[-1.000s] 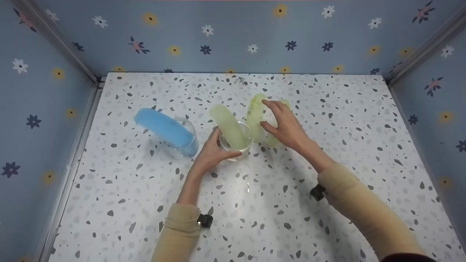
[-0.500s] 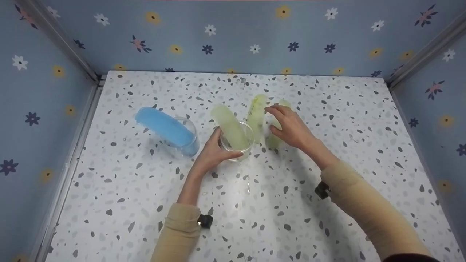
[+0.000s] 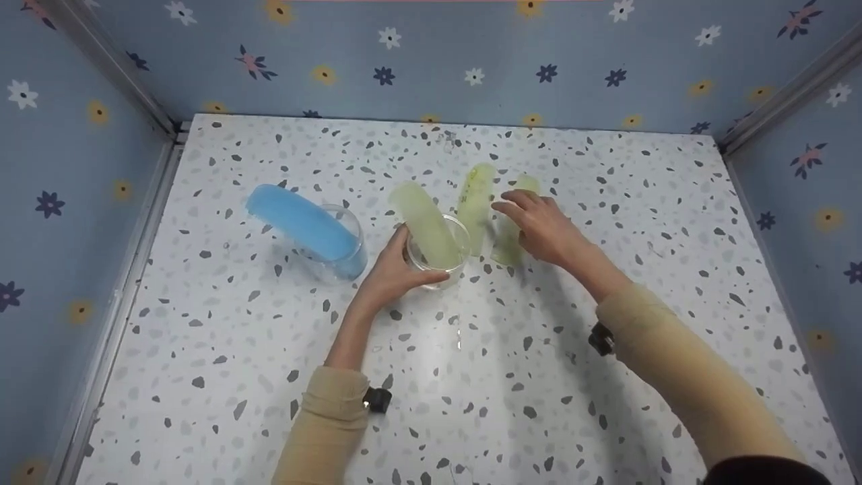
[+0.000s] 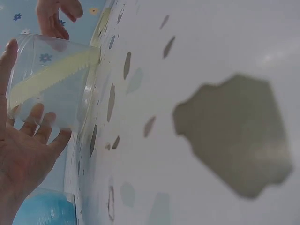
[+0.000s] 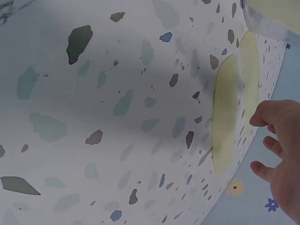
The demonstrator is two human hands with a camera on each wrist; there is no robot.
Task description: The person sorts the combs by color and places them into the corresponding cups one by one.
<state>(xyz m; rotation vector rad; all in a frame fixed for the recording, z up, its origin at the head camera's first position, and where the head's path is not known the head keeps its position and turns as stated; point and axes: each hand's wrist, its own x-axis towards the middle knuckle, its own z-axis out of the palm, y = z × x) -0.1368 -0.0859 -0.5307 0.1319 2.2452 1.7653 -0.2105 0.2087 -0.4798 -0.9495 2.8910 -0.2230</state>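
My left hand (image 3: 392,273) holds a clear plastic cup (image 3: 463,237), thumb on the near side and fingers on the far side. Inside it leans a pale green strip (image 3: 431,232) with a rounded end sticking out; its edge looks toothed in the left wrist view. To the right lie two more pale green strips, the left one (image 3: 477,195) beside the cup and the right one (image 3: 506,250) partly hidden by my right hand (image 3: 547,228). That hand is held above the right strip with bent, spread fingers and nothing in its grasp. In the right wrist view its fingertips are apart from both strips.
Left of my left hand stands a second clear cup (image 3: 350,217) with a blue strip (image 3: 303,223) leaning out to the left. The white speckled table (image 3: 269,377) is bordered by blue flowered panels (image 3: 431,60) at the back and sides.
My right hand has moved right, from between the two lying strips to over the right one, and its fingers have drawn closer together. The left hand keeps its hold on the cup.
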